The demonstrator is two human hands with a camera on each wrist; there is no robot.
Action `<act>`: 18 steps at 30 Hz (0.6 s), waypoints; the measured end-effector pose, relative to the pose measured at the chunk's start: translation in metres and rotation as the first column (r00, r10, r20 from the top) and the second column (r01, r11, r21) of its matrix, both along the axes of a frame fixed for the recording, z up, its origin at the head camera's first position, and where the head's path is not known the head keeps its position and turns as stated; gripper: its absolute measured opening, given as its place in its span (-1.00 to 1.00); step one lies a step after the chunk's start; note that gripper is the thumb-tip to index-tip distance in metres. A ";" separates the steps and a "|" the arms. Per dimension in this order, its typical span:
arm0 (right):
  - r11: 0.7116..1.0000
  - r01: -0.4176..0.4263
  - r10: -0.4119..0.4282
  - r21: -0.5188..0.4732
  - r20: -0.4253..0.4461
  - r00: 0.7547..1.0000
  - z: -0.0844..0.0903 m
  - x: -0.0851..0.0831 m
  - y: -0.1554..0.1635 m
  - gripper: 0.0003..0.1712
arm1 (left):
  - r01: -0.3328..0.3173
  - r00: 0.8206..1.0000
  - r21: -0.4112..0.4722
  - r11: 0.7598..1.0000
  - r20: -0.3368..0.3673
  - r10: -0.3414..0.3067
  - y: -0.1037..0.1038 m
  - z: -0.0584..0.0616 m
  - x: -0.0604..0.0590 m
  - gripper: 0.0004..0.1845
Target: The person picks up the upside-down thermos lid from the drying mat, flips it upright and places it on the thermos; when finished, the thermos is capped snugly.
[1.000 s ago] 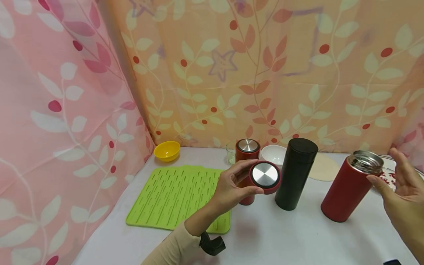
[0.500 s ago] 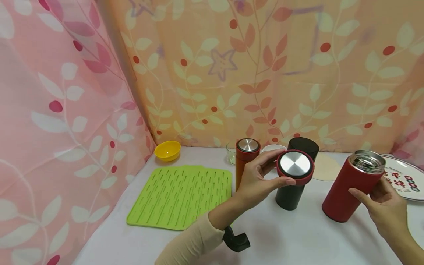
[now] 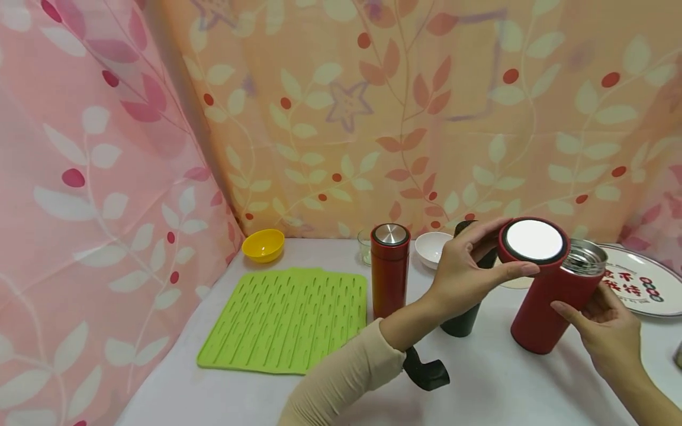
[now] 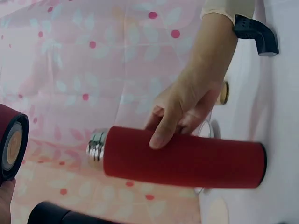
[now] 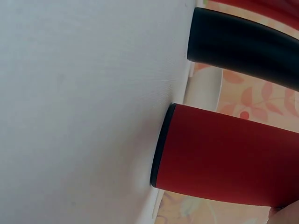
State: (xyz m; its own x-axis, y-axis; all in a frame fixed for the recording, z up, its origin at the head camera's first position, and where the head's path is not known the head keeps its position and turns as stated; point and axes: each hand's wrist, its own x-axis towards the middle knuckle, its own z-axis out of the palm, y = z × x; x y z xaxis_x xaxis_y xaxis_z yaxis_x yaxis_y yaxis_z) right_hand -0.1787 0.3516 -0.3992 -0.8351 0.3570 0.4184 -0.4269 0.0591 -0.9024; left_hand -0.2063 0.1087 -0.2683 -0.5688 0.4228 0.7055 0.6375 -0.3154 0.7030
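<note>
While the left hand [image 3: 462, 269] pinches one red lid [image 3: 533, 244] beside the open red flask [image 3: 554, 299], the right hand [image 3: 604, 328] wraps its body. Three flasks stand on the desk [image 3: 495, 378], two bowls behind.

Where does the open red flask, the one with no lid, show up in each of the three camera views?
Head: the open red flask stands right of centre, gripped by the right hand.
Left wrist: it lies across the middle, steel mouth leftward.
Right wrist: its base fills the lower right.
Shared landmark: the black flask beside it.
</note>
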 end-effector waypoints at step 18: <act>0.999 -0.005 0.008 0.044 -0.079 0.997 -0.009 -0.002 0.007 -0.19 | -0.177 0.984 -0.279 0.944 -0.054 0.169 0.087 -0.015 -0.015 -0.38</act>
